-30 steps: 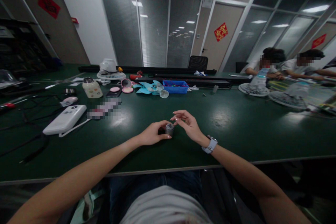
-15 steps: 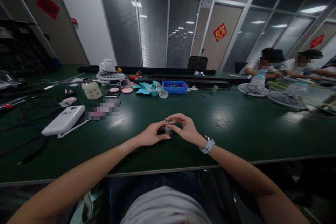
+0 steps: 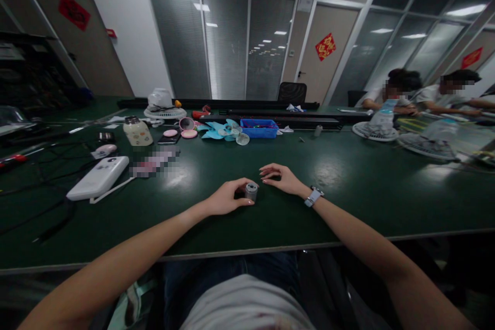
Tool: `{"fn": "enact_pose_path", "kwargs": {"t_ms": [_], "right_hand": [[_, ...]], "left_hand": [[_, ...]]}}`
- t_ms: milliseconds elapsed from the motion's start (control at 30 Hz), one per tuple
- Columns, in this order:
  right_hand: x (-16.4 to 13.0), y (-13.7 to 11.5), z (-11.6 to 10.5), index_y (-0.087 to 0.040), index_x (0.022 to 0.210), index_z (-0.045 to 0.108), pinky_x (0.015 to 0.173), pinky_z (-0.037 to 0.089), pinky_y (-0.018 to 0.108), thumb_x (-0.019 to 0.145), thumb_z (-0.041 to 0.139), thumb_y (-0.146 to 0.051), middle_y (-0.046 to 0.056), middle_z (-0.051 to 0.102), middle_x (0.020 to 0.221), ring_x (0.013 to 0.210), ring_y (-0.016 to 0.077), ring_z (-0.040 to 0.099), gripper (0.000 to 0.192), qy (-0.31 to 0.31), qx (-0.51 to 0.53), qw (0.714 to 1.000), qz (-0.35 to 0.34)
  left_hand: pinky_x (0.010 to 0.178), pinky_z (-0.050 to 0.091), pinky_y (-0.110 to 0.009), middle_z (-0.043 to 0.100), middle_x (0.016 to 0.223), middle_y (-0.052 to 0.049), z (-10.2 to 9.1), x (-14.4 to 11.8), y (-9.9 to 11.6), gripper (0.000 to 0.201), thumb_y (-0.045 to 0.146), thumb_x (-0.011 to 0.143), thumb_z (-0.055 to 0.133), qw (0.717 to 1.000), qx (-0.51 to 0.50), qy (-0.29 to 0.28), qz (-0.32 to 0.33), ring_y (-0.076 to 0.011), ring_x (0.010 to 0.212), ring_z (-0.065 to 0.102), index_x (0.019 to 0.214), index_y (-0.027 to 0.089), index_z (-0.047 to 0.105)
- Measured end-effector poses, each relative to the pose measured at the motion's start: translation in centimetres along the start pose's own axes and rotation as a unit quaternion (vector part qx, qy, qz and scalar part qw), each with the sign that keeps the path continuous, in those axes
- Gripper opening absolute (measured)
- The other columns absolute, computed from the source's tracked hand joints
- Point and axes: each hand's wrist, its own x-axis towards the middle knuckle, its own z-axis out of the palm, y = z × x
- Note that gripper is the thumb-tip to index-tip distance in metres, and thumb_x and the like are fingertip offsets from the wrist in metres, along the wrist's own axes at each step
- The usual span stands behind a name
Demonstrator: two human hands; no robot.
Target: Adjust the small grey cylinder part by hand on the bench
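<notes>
My left hand (image 3: 226, 197) grips a small silver metal cylinder (image 3: 251, 191) that stands upright on the dark green table (image 3: 348, 185). My right hand (image 3: 280, 177) rests flat on the table just right of the cylinder, fingers apart, holding nothing. A white watch (image 3: 313, 196) sits on my right wrist. Both forearms reach in from the near table edge.
At the left lie a white device (image 3: 97, 178), black cables (image 3: 46, 165) and a cream jar (image 3: 138, 131). Farther back are teal fan blades (image 3: 222, 130), a blue tray (image 3: 258, 128), pink round pieces (image 3: 188, 133) and a white fan (image 3: 164, 105). Two people sit at the far right with fan grilles (image 3: 374, 131).
My right hand has left the top of the cylinder and moved right and away, settling on the table. My left hand keeps its hold on the cylinder.
</notes>
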Motion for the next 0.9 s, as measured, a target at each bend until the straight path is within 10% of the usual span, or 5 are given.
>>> {"fn": "enact_pose_path", "kwargs": {"t_ms": [900], "right_hand": [[-0.6, -5.4, 4.8, -0.02, 0.103, 0.064, 0.087, 0.058, 0.038, 0.071, 0.081, -0.025, 0.006, 0.074, 0.1, 0.092, 0.0192, 0.072, 0.037, 0.073, 0.128, 0.987, -0.06]], "left_hand": [[0.087, 0.051, -0.035, 0.068, 0.115, -0.011, 0.3, 0.2, -0.7, 0.055, 0.023, 0.079, 0.072, 1.0, 0.004, 0.012, 0.007, -0.0242, 0.098, 0.066, 0.13, 0.014, 0.053]]}}
